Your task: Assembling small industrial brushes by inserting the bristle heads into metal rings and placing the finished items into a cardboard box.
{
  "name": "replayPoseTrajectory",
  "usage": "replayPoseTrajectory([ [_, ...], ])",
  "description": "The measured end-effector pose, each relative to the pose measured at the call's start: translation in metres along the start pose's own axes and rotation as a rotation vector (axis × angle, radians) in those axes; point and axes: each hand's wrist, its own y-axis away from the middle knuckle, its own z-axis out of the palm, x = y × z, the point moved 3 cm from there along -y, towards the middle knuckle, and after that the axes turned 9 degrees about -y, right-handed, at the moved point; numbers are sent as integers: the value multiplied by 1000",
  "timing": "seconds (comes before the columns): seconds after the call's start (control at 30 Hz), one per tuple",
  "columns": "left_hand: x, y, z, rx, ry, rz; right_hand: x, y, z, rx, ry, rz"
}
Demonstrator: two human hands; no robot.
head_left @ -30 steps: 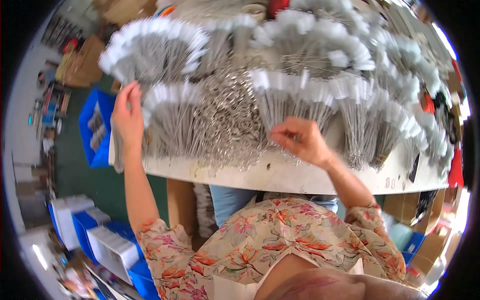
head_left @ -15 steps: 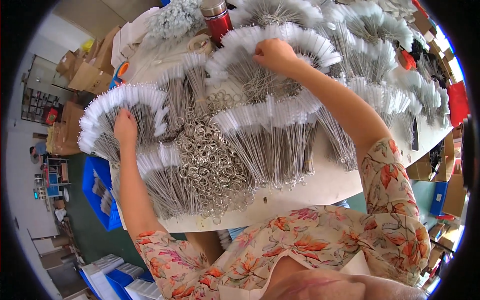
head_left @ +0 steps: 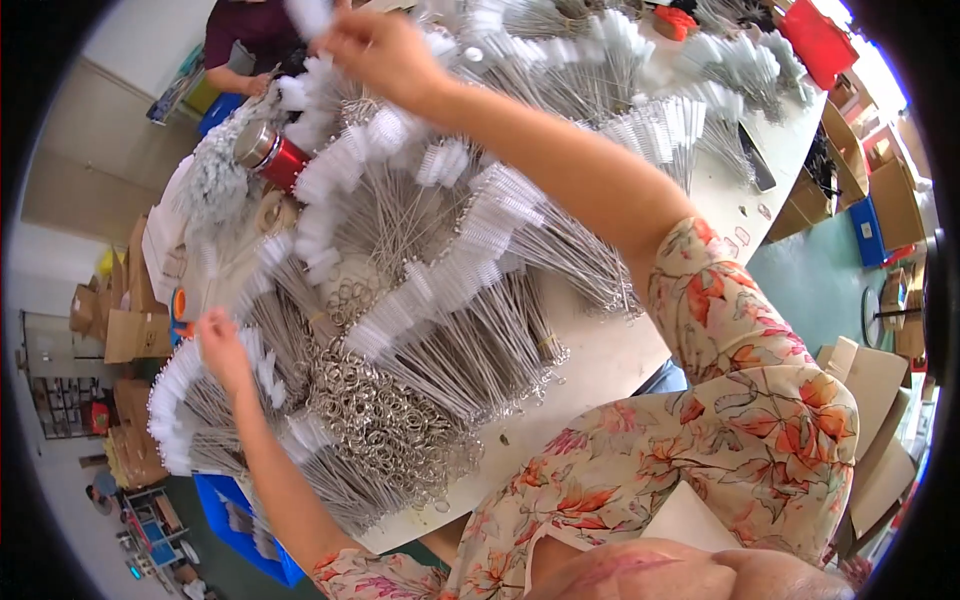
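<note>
White-bristled wire brushes lie in fans and bundles over the table. My right hand is raised over the far side, its fingers pinched and smeared by motion. A blurred white brush head sticks out at its fingertips. My left hand is above the left fan of brushes, with curled fingers; whatever it may hold is hidden. Between the bundles lies a heap of metal rings. Right of the heap, a row of brushes shows its thin wire handles toward me.
A red flask with a steel lid stands among far brushes, near a roll of tape. Orange-handled scissors lie at the left edge. A blue bin sits below. Across the table is another person in a dark sleeve.
My right hand has lifted from the large brush fan and swung far and to the left. My left hand has risen off the left fan's middle. The view has turned.
</note>
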Motion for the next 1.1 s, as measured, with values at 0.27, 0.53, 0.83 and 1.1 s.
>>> replayPoseTrajectory([
  [0.27,-27,17,64,-330,-250,65,150,-52,-230,109,927,108],
  [0.53,-10,26,48,-340,-231,94,185,-12,-238,-316,1029,604],
  [0.83,12,37,37,-242,-292,25,101,-16,-225,414,790,152],
  [1.1,35,28,13,79,-194,-60,112,-8,-185,-121,777,395],
])
